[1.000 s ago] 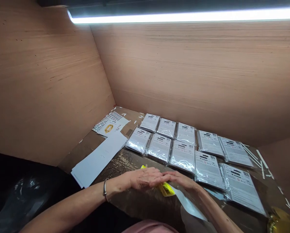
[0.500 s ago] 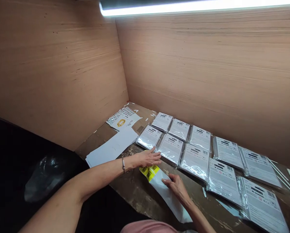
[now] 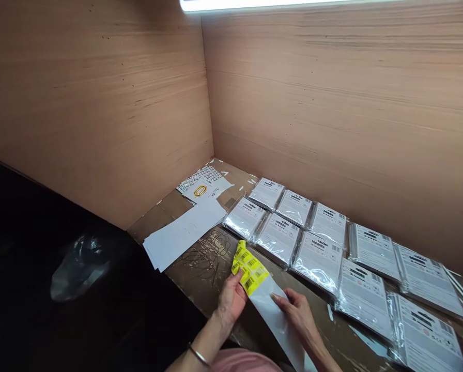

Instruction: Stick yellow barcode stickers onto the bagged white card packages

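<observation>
Between my hands is a strip of yellow barcode labels [image 3: 252, 268] on a long white backing sheet [image 3: 271, 304]. My left hand [image 3: 232, 298] grips the strip's left edge beside the yellow part, thumb on top. My right hand [image 3: 296, 309] pinches the bare white backing at its right edge, lower down. The yellow labels sit at the far end, whose tip bends a little; the backing runs down towards my body and out of the picture. Just beyond the strip, rows of stacked, clear-wrapped flat packs [image 3: 277, 237] lie with printed backs up.
White paper sheets [image 3: 185, 232] lie at the left, with a printed sheet [image 3: 202, 187] behind them in the corner. Wooden panels [image 3: 332, 103] close off the back and left. Thin white strips [image 3: 462, 289] lie at the right. A clear plastic bag [image 3: 80, 268] is in the dark lower left.
My left hand has come back from beside the packs and now holds the label strip's edge. The strip's yellow end is raised and more of its labels show. The view has shifted slightly.
</observation>
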Available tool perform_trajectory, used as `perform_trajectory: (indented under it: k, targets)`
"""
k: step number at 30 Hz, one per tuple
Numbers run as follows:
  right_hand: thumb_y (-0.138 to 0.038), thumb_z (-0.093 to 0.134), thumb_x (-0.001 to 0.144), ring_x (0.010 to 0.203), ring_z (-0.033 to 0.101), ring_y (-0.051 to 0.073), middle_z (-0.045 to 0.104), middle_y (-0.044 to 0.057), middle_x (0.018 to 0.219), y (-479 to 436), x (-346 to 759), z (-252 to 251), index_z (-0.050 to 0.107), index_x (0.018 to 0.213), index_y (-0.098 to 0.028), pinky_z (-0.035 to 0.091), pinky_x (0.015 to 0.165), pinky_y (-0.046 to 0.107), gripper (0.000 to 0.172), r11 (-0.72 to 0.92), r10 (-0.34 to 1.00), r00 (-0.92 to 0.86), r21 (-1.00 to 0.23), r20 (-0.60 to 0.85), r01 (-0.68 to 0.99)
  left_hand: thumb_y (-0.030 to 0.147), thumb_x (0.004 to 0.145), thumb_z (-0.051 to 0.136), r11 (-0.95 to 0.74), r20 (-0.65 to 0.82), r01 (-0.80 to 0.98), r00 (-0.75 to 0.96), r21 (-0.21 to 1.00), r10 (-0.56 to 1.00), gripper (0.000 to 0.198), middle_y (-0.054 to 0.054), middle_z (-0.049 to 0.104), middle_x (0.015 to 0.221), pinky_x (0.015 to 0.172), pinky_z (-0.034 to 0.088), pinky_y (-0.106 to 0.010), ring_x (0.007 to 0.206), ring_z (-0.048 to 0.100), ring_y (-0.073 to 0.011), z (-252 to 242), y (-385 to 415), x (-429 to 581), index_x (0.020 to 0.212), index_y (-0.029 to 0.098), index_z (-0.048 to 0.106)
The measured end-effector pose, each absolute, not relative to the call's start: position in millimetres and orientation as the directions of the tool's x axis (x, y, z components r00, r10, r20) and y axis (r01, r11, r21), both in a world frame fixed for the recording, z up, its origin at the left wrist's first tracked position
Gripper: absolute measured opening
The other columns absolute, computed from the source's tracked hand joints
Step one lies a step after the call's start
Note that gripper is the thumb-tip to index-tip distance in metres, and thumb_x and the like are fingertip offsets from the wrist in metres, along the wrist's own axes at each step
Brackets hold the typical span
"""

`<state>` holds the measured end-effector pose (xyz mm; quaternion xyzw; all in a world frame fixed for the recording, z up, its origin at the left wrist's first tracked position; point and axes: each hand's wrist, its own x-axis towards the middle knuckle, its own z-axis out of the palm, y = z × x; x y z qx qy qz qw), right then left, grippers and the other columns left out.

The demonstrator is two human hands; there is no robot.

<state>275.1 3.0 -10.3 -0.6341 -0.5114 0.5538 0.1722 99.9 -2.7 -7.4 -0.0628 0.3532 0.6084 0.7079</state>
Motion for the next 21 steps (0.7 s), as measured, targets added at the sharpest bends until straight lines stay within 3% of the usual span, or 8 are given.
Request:
perform_trajectory:
  k: [2,5,8,12,17,21]
  targets:
    - [-0.049,0.049,0.069,0.054,0.040,0.012,0.043,-0.002,0.053,-3,274,-16,0.047,0.058,-0.015,0.028,0.048,0.022,0.036,-0.350,0.874,-0.116,-0.777,-0.472,0.524,0.027,0.068,0.064,0.294,-0.621,-0.833,-0.075,0.469,0.780,0.024,-0.010,0.066,0.081,0.066,0.048,-0.029,0.073,0.062,-0.0184,-2,12,86,0.084,0.010,0.059]
    - [-0.049,0.047,0.070,0.055,0.041,0.013,0.045,-0.002,0.053,-9,266,-21,0.044,0.057,-0.016,0.027,0.050,0.023,0.035,-0.277,0.891,-0.123,-0.739,-0.437,0.614,0.032,0.067,0.064,0.416,-0.636,-0.689,-0.086,0.594,0.767,0.029,-0.011,0.066,0.073,0.052,0.047,-0.028,0.058,0.061,-0.0178,6,18,74,0.082,0.008,0.060]
    - [-0.047,0.045,0.073,0.054,0.043,0.014,0.049,-0.001,0.054,-12,253,-22,0.044,0.059,-0.017,0.027,0.052,0.024,0.033,-0.210,0.913,-0.117,-0.694,-0.392,0.688,0.037,0.065,0.065,0.421,-0.631,-0.680,-0.080,0.601,0.772,0.034,-0.011,0.067,0.076,0.053,0.047,-0.028,0.060,0.062,-0.0185,8,14,77,0.086,0.010,0.060]
    - [-0.050,0.041,0.076,0.053,0.044,0.015,0.050,-0.001,0.054,-13,236,-30,0.042,0.061,-0.019,0.028,0.052,0.025,0.035,-0.174,0.945,-0.073,-0.683,-0.318,0.709,0.034,0.057,0.070,0.325,-0.649,-0.716,-0.231,0.618,0.725,0.035,-0.011,0.067,0.077,0.059,0.048,-0.030,0.067,0.063,-0.0213,-1,9,86,0.080,0.009,0.061]
    - [-0.046,0.038,0.081,0.056,0.049,0.016,0.054,0.001,0.059,-14,235,-43,0.047,0.068,-0.018,0.034,0.054,0.026,0.033,-0.074,0.949,-0.153,-0.665,-0.276,0.743,0.030,0.051,0.072,0.267,-0.621,-0.708,-0.299,0.653,0.725,0.034,-0.010,0.068,0.076,0.063,0.048,-0.031,0.070,0.063,-0.0230,-8,9,83,0.076,0.009,0.063]
    - [-0.035,0.047,0.079,0.084,0.051,0.026,0.056,0.014,0.094,-8,236,-29,0.052,0.099,-0.014,0.039,0.071,0.037,0.030,0.293,0.956,-0.251,-0.455,0.152,0.841,0.028,0.052,0.072,0.261,-0.589,-0.690,-0.290,0.675,0.754,0.033,-0.011,0.068,0.076,0.065,0.047,-0.032,0.070,0.063,-0.0231,-2,10,83,0.077,0.008,0.065]
